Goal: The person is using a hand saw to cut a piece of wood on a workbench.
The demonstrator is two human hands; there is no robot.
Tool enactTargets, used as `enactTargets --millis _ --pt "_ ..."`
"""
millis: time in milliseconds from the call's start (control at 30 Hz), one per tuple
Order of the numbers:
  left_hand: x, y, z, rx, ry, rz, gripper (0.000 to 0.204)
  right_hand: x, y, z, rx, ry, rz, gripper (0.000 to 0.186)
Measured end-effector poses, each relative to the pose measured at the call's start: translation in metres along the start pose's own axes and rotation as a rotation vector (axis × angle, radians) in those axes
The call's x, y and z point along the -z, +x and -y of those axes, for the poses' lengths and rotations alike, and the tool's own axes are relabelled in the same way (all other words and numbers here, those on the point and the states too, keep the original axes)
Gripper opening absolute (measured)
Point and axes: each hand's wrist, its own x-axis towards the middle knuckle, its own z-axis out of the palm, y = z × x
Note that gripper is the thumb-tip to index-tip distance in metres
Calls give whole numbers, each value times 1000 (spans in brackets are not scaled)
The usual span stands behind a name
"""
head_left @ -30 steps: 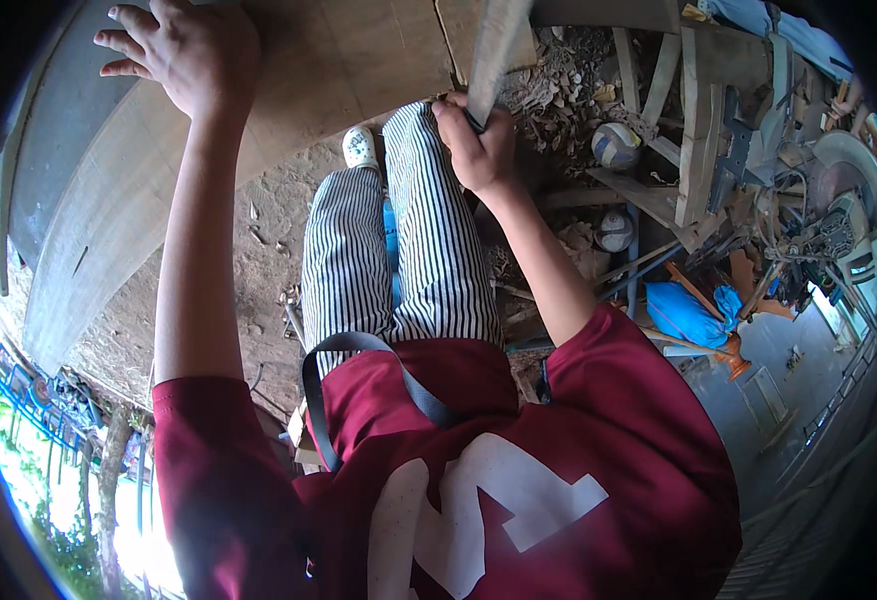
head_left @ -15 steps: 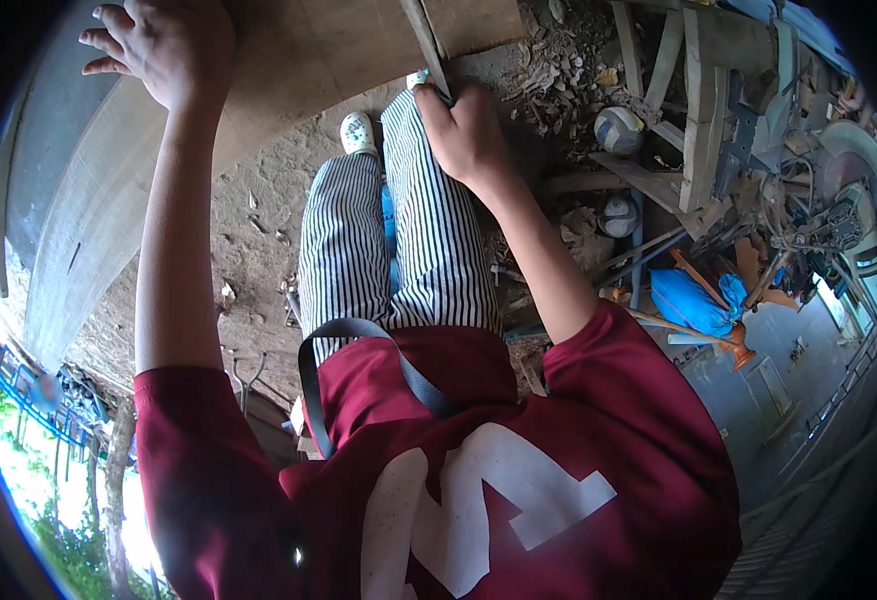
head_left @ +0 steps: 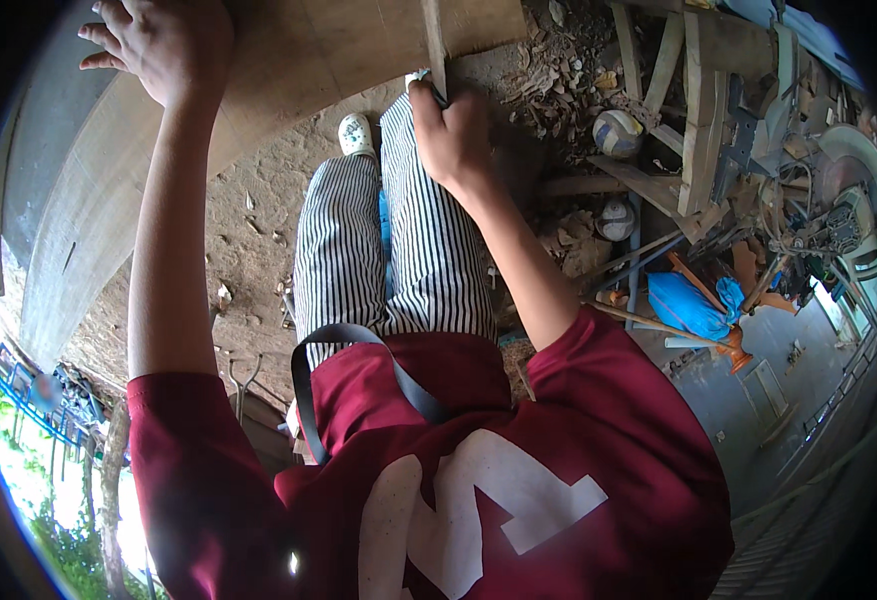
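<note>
My left hand (head_left: 163, 50) lies with fingers spread on a wide, curved-looking wooden board (head_left: 298, 60) at the upper left. My right hand (head_left: 453, 135) is closed round the dark grip of a long, narrow tool that looks like a handsaw (head_left: 435, 45). Its thin, pale brownish blade points away from me, over the board near its right end. Teeth cannot be made out, and the far tip runs out of the picture. Below the board's near edge are my legs in striped trousers (head_left: 343, 235) and a white clog (head_left: 355, 133).
Dirt ground (head_left: 248, 215) with dry leaves (head_left: 548, 70) surrounds my feet. At the right lie two balls (head_left: 617, 133), a wooden frame (head_left: 698, 110), a blue bag (head_left: 688, 303) and a machine with a round disc (head_left: 848, 170). A dark strap (head_left: 403, 370) hangs at my waist.
My right hand has shifted slightly left and nearer to me, and the handsaw now stands straighter instead of slanting left. My left hand stays almost still on the board.
</note>
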Motion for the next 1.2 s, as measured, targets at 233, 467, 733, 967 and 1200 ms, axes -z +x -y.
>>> enactTargets --millis 233,467,733,967,1200 --pt "3 -1 -16 40 38 0 38 9 -1 1 0 0 69 29" --pt "2 1 -12 40 56 20 38 5 -4 -4 70 259 -18 30" --pt "-1 0 -8 37 -39 -27 41 -3 -1 -11 110 114 -30 29" --pt "11 3 -31 127 228 39 31 -7 -3 -10 38 39 -33 29" --pt "15 3 -36 136 126 8 34 3 -9 19 -241 -62 96 29"
